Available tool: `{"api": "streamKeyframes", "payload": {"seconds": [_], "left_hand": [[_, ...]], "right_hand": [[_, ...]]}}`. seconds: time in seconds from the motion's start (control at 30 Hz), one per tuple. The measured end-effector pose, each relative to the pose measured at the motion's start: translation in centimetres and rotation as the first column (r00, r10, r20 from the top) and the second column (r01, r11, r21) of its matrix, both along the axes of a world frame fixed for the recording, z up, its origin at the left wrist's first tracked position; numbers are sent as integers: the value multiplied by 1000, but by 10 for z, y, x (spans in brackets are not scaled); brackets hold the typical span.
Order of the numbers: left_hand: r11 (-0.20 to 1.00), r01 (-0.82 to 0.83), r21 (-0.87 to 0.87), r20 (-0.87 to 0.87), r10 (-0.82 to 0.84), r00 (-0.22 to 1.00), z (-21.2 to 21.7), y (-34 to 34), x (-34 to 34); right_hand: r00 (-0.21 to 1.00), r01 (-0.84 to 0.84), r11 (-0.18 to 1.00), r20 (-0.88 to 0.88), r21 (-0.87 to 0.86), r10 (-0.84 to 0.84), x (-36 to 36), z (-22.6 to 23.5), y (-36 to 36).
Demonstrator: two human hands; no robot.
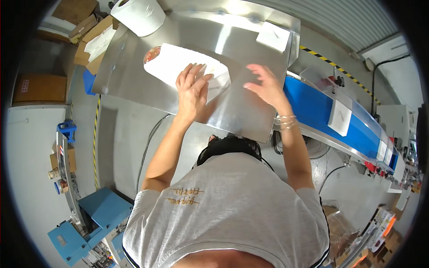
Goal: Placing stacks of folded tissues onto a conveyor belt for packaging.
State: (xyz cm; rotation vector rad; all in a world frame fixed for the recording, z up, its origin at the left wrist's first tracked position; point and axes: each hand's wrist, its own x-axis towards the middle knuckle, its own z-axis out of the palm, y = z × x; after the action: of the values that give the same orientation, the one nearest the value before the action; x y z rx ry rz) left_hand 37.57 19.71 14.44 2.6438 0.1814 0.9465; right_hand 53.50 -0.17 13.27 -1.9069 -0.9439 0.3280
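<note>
A long row of white, flat, paper-like pieces (pixel 172 62) lies slantwise on the steel table (pixel 134 40). Its far-left end shows a round, red patterned face, and small dark print marks its near-right end. My left hand (pixel 192 87) rests on the right part of this row, fingers bent a little and apart, touching the top pieces. Whether a piece is between its fingertips is hard to make out. To the right, my right hand (pixel 267 87) hovers over the table with nothing in it, thumb and fingers apart. Bracelets circle that wrist.
Right of the table runs a blue conveyor belt (pixel 308 105) carrying a white square piece (pixel 339 117). Another white square (pixel 273 36) lies at the table's far-right corner. A big white roll (pixel 138 17) stands far left, beside an open cardboard box (pixel 96 47). Cables cross the floor.
</note>
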Motion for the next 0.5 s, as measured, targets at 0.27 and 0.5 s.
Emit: {"api": "streamKeyframes", "payload": {"seconds": [0.27, 0.5], "left_hand": [[997, 4, -78, -15, -5, 1000, 6, 0, -2], [1000, -20, -16, 6, 20, 1000, -6, 26, 5]], "right_hand": [[962, -215, 976, -165, 48, 220, -6, -18, 38], [861, 509, 860, -13, -27, -509, 37, -76, -73]]}}
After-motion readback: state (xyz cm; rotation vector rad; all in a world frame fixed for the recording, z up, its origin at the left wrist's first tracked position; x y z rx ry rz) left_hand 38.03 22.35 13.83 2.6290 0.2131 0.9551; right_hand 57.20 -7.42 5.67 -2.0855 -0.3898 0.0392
